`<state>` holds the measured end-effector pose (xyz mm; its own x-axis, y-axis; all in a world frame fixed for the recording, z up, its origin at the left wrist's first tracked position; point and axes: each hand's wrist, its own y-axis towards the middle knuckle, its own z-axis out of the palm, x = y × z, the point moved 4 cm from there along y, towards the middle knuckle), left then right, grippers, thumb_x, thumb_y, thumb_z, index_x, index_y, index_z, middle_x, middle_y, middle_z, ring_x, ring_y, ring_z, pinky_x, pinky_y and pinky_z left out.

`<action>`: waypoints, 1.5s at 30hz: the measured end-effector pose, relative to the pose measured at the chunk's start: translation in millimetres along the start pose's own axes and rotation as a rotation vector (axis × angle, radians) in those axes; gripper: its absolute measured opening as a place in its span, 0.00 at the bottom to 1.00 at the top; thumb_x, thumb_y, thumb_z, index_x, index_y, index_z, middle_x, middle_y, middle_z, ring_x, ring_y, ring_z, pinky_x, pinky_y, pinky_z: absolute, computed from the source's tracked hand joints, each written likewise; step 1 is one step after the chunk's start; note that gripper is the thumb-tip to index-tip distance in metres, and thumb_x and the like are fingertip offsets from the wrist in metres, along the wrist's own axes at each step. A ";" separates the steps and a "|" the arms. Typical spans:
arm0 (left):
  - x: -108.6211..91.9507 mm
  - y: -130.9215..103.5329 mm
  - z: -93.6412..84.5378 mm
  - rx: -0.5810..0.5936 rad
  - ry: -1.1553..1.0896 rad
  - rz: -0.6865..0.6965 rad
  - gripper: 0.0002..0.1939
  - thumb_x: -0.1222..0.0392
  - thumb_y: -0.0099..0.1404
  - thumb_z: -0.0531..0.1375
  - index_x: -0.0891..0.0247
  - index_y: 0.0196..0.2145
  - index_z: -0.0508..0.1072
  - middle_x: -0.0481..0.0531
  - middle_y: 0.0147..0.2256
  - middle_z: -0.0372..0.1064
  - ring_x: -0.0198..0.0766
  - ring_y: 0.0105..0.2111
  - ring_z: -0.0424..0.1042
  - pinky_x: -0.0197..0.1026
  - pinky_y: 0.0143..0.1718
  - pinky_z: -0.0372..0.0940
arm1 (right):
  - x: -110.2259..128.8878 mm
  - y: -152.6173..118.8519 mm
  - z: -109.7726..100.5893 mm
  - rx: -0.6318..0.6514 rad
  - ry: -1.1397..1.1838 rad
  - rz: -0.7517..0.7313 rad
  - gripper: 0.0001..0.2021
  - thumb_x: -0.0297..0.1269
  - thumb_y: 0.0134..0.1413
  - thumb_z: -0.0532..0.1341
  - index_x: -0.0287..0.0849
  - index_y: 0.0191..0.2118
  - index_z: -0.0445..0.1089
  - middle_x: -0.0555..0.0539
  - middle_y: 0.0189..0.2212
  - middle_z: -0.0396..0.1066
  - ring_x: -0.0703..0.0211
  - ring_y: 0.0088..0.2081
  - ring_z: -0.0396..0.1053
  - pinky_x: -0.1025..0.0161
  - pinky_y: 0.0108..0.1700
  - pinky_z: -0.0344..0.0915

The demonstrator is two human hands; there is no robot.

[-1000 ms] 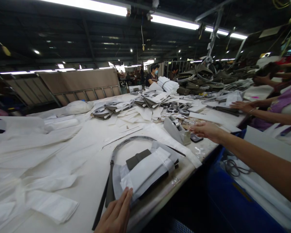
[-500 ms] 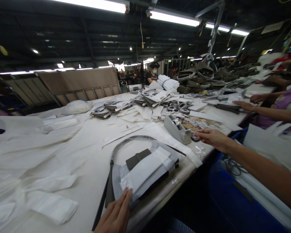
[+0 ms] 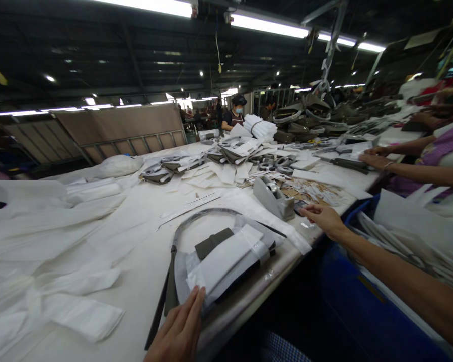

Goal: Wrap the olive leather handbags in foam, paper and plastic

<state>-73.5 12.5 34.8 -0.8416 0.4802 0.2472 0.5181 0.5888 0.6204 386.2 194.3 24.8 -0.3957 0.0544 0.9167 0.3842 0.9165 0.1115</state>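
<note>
Lowered slightly beside tape dispenser [image 3: 274, 201] with right hand [image 3: 326, 220]

Bunching its fingertips, any hold impossible to tell; resting flat left hand [image 3: 181, 327] against bag [image 3: 214, 243] near table [image 3: 136, 251] edge. Wrapped around handle [image 3: 207, 210], covered partly with white paper [image 3: 222, 261], bare at dark strap [image 3: 157, 312].

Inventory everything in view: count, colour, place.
wrapped bag: one, olive and white, foreground
tape dispenser: one, grey, beyond the bag
table: one, pale, centre
sheets: many, white, left
bag pile: uncountable, olive, far right
bin: one, blue, lower right
panels: several, tan, far left
lights: several, white, overhead
co-workers: several, mixed clothing, far side and right
left hand: one, bare, at wrapping
right hand: one, bare, near dispenser
</note>
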 end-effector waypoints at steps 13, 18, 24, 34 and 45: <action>-4.8 -0.7 -2.5 0.017 -0.046 -0.176 0.20 0.67 0.72 0.52 0.62 0.60 0.67 0.45 0.54 0.71 0.38 0.44 0.73 0.40 0.45 0.67 | 110.0 -89.1 12.5 0.486 -0.652 -1.179 0.07 0.37 0.63 0.59 0.46 0.42 0.73 0.46 0.36 0.76 0.57 0.37 0.72 0.62 0.43 0.65; -7.0 -2.1 1.7 0.103 -0.161 -0.294 0.22 0.70 0.68 0.57 0.62 0.58 0.68 0.47 0.54 0.71 0.40 0.43 0.72 0.42 0.46 0.70 | 166.3 -133.0 82.7 0.870 -0.461 -1.242 0.04 0.37 0.61 0.61 0.44 0.38 0.71 0.47 0.32 0.73 0.61 0.33 0.69 0.65 0.37 0.61; -10.2 -3.2 2.5 0.151 -0.173 -0.383 0.26 0.71 0.63 0.62 0.60 0.58 0.67 0.48 0.55 0.71 0.42 0.43 0.70 0.44 0.44 0.72 | 209.3 -167.2 171.6 1.248 -0.365 -1.334 0.09 0.41 0.61 0.61 0.43 0.32 0.69 0.49 0.27 0.71 0.63 0.31 0.67 0.67 0.34 0.57; -7.0 -2.3 2.1 0.171 -0.235 -0.473 0.21 0.66 0.67 0.60 0.55 0.57 0.68 0.50 0.56 0.68 0.41 0.44 0.70 0.44 0.44 0.71 | 222.0 -176.4 246.1 1.554 -0.530 -1.312 0.07 0.39 0.56 0.64 0.41 0.31 0.71 0.50 0.27 0.71 0.64 0.28 0.65 0.68 0.32 0.55; -4.9 -6.7 8.8 0.068 -0.246 -0.430 0.28 0.68 0.66 0.61 0.54 0.62 0.63 0.53 0.47 0.72 0.42 0.42 0.70 0.44 0.42 0.70 | 223.2 -173.4 276.3 1.732 -0.647 -1.181 0.05 0.36 0.55 0.64 0.40 0.33 0.74 0.50 0.27 0.72 0.65 0.28 0.64 0.68 0.32 0.55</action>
<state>-71.5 11.9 22.9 -0.9244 0.3195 -0.2083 0.1482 0.8041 0.5757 0.8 157.1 104.1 -0.1077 -0.8883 0.4465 -0.9428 -0.0513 -0.3294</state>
